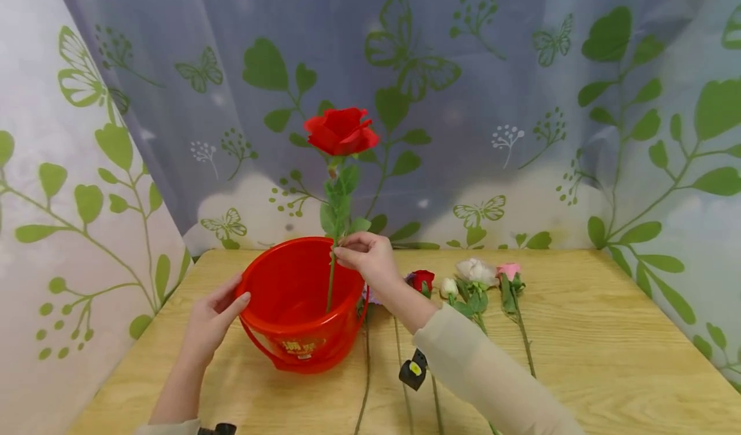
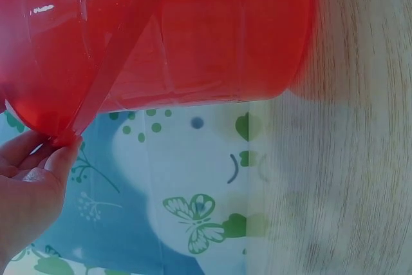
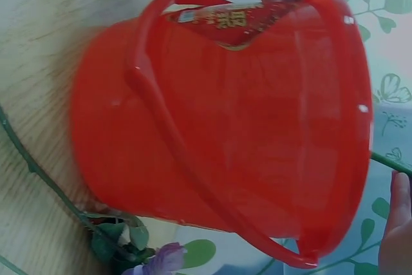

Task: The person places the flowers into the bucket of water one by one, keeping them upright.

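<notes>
A red plastic bucket point(image 1: 301, 332) stands on the table's left half, its handle hanging down the front. My left hand point(image 1: 213, 319) grips its left rim; in the left wrist view that hand point(image 2: 35, 181) pinches the rim beside the handle's joint. Between thumb and fingertips, my right hand point(image 1: 370, 261) pinches the green stem of a large red rose point(image 1: 341, 132). The bloom is upright, well above the bucket, and the stem's lower end reaches inside the mouth. From the right wrist view, the bucket's wall point(image 3: 244, 127) hides most of the stem.
Right of the bucket lie several more flowers: a dark red rose point(image 1: 424, 280), a white rose point(image 1: 477, 272), a white bud point(image 1: 448, 287) and a pink rose point(image 1: 509, 270). A purple flower point(image 3: 164, 259) lies close behind the bucket. A patterned curtain point(image 1: 463, 132) hangs along the table's back edge.
</notes>
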A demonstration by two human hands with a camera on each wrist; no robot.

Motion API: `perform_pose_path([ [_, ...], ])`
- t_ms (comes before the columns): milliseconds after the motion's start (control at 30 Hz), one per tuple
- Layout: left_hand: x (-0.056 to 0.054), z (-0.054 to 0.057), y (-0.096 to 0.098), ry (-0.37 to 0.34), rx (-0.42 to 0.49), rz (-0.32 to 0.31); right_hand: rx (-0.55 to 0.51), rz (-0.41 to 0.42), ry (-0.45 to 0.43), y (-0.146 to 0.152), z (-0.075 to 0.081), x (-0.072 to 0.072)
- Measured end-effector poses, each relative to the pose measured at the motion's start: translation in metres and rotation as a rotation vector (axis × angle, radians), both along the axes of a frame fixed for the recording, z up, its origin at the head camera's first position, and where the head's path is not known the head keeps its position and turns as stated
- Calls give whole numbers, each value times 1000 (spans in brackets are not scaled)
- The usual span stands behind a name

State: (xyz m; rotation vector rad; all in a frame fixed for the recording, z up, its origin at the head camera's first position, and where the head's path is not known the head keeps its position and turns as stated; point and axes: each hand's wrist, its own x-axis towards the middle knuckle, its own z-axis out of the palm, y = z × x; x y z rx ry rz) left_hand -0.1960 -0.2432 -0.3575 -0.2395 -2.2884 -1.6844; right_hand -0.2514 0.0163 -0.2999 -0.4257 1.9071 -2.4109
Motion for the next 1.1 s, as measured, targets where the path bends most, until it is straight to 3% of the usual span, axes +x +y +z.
perform_pose_path([
  [633,0,0,-1,0,3,6,164,40,-7,-11,-16,0],
  [1100,1,2,0,-13,-14,13,305,83,-33,-11,-9,-1],
])
